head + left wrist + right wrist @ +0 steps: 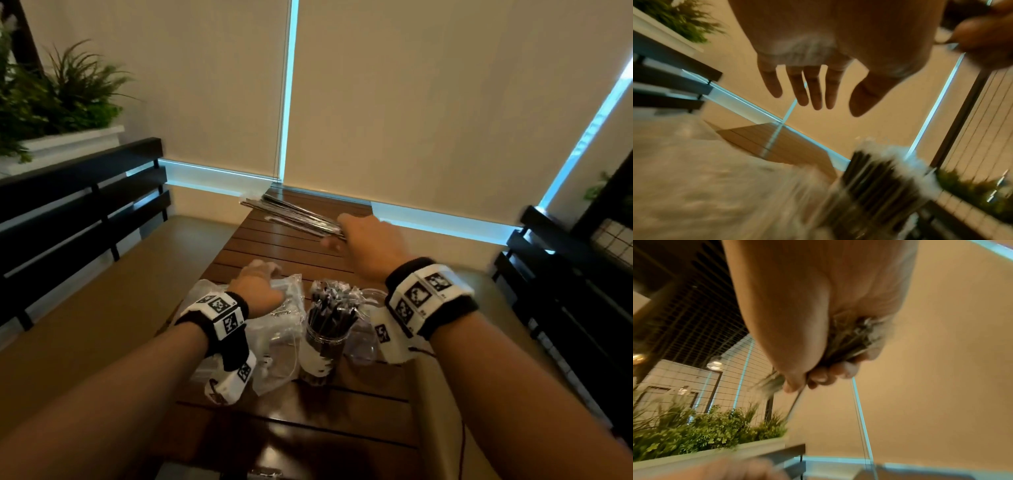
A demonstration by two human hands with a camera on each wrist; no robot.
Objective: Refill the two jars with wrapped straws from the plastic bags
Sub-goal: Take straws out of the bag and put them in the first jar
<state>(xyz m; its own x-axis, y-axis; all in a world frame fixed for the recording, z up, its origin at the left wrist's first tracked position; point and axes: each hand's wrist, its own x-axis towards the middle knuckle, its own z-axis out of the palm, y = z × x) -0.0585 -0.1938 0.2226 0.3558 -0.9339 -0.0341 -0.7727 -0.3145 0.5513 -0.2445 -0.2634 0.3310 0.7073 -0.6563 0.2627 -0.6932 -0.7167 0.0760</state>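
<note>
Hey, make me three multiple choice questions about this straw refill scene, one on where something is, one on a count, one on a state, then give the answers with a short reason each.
1. Where does the straw-filled jar stand?
A. on the wooden table, between the two forearms
B. on the bench
C. in the planter

2. How many jars hold straws?
A. none
B. one
C. two

3. What is the right hand doing?
A. hanging open
B. gripping a bundle of wrapped straws
C. pressing on a plastic bag

Answers:
1 A, the head view shows it on the table beside the plastic bags.
2 B, the second jar by the right wrist looks empty.
3 B, the right wrist view shows fingers curled round the bundle, while the left hand has straight fingers.
</note>
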